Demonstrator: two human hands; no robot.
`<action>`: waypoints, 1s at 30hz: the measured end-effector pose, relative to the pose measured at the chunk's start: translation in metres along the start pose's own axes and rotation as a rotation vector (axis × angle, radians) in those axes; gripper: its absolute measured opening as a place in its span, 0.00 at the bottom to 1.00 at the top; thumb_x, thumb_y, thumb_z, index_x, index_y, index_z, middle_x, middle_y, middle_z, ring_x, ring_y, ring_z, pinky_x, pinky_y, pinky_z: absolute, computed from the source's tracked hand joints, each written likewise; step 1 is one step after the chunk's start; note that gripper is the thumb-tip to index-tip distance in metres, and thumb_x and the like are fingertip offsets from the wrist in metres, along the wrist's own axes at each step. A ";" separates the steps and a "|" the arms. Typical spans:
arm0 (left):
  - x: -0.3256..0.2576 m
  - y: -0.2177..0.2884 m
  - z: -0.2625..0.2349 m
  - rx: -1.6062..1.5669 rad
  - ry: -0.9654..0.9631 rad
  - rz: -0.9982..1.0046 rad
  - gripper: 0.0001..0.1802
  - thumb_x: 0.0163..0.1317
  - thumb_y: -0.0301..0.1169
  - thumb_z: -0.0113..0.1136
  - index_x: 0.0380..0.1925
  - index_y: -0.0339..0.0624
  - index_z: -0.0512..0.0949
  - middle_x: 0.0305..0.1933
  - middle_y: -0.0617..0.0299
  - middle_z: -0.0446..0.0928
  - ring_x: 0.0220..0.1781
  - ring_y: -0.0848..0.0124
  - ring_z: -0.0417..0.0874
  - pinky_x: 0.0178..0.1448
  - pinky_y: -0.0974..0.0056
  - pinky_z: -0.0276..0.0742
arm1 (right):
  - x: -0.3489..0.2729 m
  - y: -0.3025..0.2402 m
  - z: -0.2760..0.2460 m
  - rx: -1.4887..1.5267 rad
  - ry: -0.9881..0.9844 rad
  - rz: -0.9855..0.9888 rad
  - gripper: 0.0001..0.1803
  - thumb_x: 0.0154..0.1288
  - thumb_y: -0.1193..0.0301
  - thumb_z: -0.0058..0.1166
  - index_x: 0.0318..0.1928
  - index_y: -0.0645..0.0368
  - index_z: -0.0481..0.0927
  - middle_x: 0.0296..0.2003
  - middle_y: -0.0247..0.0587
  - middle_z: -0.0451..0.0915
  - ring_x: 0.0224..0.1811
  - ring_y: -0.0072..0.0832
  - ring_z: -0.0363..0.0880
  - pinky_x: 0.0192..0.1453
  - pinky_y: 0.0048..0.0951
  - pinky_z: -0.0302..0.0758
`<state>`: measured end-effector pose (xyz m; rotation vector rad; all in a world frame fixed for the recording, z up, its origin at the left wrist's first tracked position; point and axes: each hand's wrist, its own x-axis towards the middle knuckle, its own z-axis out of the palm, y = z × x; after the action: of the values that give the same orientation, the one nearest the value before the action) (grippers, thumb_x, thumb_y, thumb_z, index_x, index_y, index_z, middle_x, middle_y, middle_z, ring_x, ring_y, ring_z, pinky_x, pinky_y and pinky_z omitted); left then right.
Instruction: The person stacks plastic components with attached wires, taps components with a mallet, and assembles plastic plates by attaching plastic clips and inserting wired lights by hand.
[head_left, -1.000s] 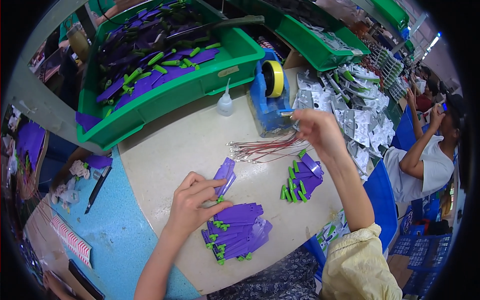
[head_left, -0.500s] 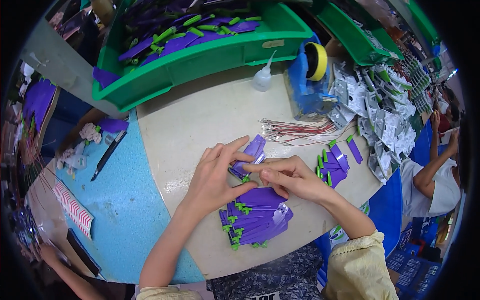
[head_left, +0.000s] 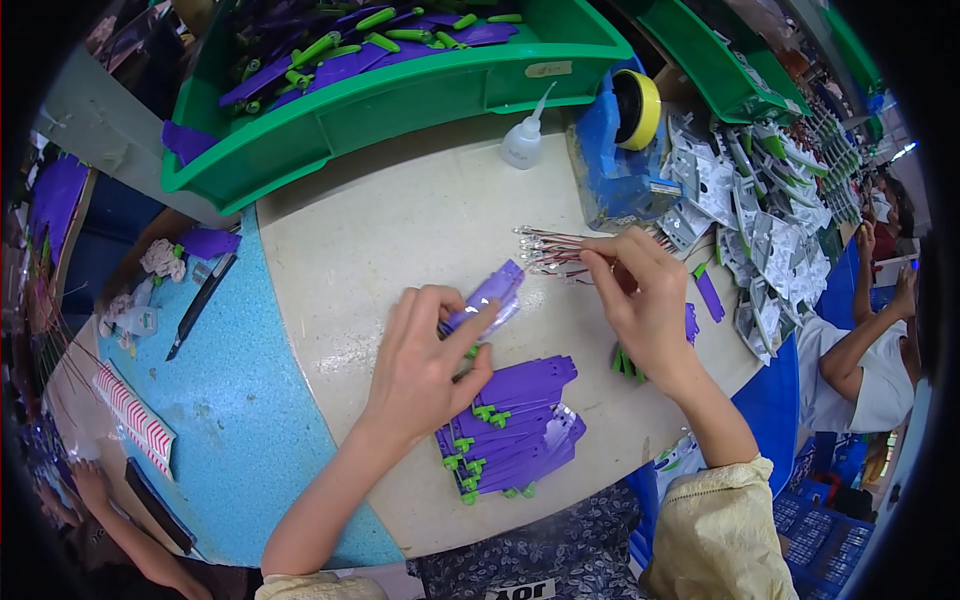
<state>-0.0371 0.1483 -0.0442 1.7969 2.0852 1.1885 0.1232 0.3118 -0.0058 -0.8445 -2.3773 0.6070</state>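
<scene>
Gripping a flat, glossy purple piece with left hand, right hand at slender red wires, its grip unclear.

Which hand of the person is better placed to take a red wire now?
Probably the right hand: it is at the red wires, while the left hand is farther away, with fingers on a purple piece.
</scene>
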 end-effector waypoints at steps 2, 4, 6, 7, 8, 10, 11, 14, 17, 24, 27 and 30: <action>-0.001 0.001 -0.013 0.128 0.093 0.143 0.15 0.45 0.26 0.69 0.37 0.44 0.86 0.40 0.58 0.77 0.42 0.61 0.73 0.43 0.60 0.72 | 0.001 0.008 0.008 0.079 -0.093 -0.018 0.05 0.56 0.80 0.62 0.35 0.64 0.83 0.28 0.45 0.77 0.24 0.36 0.78 0.29 0.35 0.74; -0.001 0.009 -0.015 -0.017 -0.008 0.209 0.14 0.44 0.27 0.70 0.35 0.45 0.86 0.41 0.60 0.80 0.39 0.64 0.76 0.41 0.62 0.71 | -0.001 0.013 0.014 -0.008 -0.093 -0.134 0.05 0.55 0.79 0.62 0.33 0.64 0.83 0.29 0.44 0.77 0.30 0.40 0.79 0.34 0.39 0.75; -0.015 0.012 -0.012 -0.026 -0.146 0.154 0.10 0.49 0.30 0.69 0.33 0.43 0.85 0.41 0.61 0.79 0.37 0.66 0.80 0.37 0.63 0.76 | 0.004 0.014 0.028 -0.073 -0.092 -0.247 0.04 0.53 0.78 0.61 0.31 0.63 0.80 0.31 0.43 0.74 0.35 0.40 0.78 0.36 0.40 0.75; -0.020 0.015 -0.011 -0.064 -0.141 0.105 0.11 0.48 0.29 0.70 0.34 0.44 0.86 0.42 0.62 0.80 0.34 0.68 0.80 0.35 0.65 0.78 | 0.005 0.013 0.029 -0.141 -0.113 -0.317 0.05 0.52 0.78 0.61 0.30 0.63 0.78 0.31 0.43 0.73 0.36 0.40 0.77 0.36 0.40 0.75; -0.022 0.018 -0.012 -0.099 -0.128 0.058 0.12 0.48 0.29 0.71 0.36 0.45 0.86 0.43 0.62 0.81 0.31 0.70 0.81 0.33 0.66 0.79 | 0.007 0.011 0.026 -0.211 -0.129 -0.394 0.05 0.51 0.78 0.60 0.29 0.63 0.76 0.31 0.43 0.73 0.37 0.40 0.76 0.37 0.40 0.75; -0.024 0.024 -0.010 -0.073 -0.101 0.047 0.13 0.51 0.27 0.69 0.39 0.44 0.85 0.43 0.60 0.81 0.33 0.67 0.84 0.36 0.64 0.83 | 0.010 0.011 0.020 -0.299 -0.124 -0.474 0.07 0.47 0.78 0.59 0.26 0.62 0.74 0.31 0.44 0.71 0.38 0.40 0.74 0.36 0.39 0.75; -0.025 0.019 0.001 -0.047 -0.077 0.058 0.13 0.52 0.26 0.68 0.40 0.43 0.85 0.43 0.60 0.80 0.33 0.67 0.84 0.37 0.63 0.83 | 0.009 0.015 0.020 -0.350 -0.141 -0.479 0.07 0.46 0.78 0.59 0.27 0.62 0.74 0.31 0.44 0.71 0.37 0.40 0.75 0.34 0.40 0.75; -0.022 0.017 0.002 -0.021 -0.005 0.004 0.13 0.53 0.26 0.66 0.41 0.42 0.84 0.46 0.58 0.79 0.37 0.64 0.84 0.40 0.62 0.83 | 0.013 0.012 0.016 -0.259 -0.152 -0.427 0.09 0.45 0.80 0.58 0.28 0.62 0.72 0.29 0.45 0.70 0.34 0.43 0.74 0.32 0.41 0.73; -0.028 0.008 -0.006 -0.081 -0.003 -0.036 0.14 0.54 0.26 0.67 0.43 0.40 0.83 0.46 0.57 0.78 0.40 0.63 0.84 0.42 0.61 0.83 | 0.010 0.003 0.015 -0.191 -0.118 -0.415 0.10 0.44 0.82 0.57 0.28 0.63 0.70 0.29 0.46 0.69 0.33 0.44 0.72 0.33 0.41 0.70; -0.025 -0.006 -0.013 -0.529 -0.197 -0.097 0.15 0.53 0.25 0.70 0.42 0.37 0.83 0.44 0.58 0.78 0.30 0.71 0.81 0.36 0.67 0.80 | 0.003 -0.002 0.010 -0.032 -0.117 -0.313 0.10 0.50 0.84 0.60 0.33 0.66 0.73 0.31 0.45 0.75 0.32 0.39 0.75 0.37 0.34 0.72; -0.016 -0.003 -0.007 -0.560 -0.221 -0.068 0.18 0.50 0.24 0.72 0.43 0.38 0.83 0.44 0.61 0.79 0.28 0.76 0.77 0.35 0.70 0.78 | -0.021 0.000 -0.037 -0.065 0.130 -0.195 0.15 0.55 0.84 0.61 0.44 0.66 0.78 0.39 0.47 0.80 0.35 0.33 0.77 0.42 0.32 0.74; -0.019 -0.004 -0.017 -0.467 -0.192 -0.068 0.18 0.48 0.24 0.74 0.41 0.37 0.84 0.42 0.61 0.81 0.31 0.75 0.79 0.36 0.70 0.80 | -0.057 0.027 -0.090 -0.351 0.487 -0.007 0.25 0.59 0.81 0.60 0.58 0.65 0.73 0.56 0.51 0.74 0.59 0.42 0.73 0.62 0.35 0.70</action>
<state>-0.0447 0.1239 -0.0424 1.5398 1.5855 1.2923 0.2277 0.3124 0.0273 -0.9975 -2.0537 -0.0339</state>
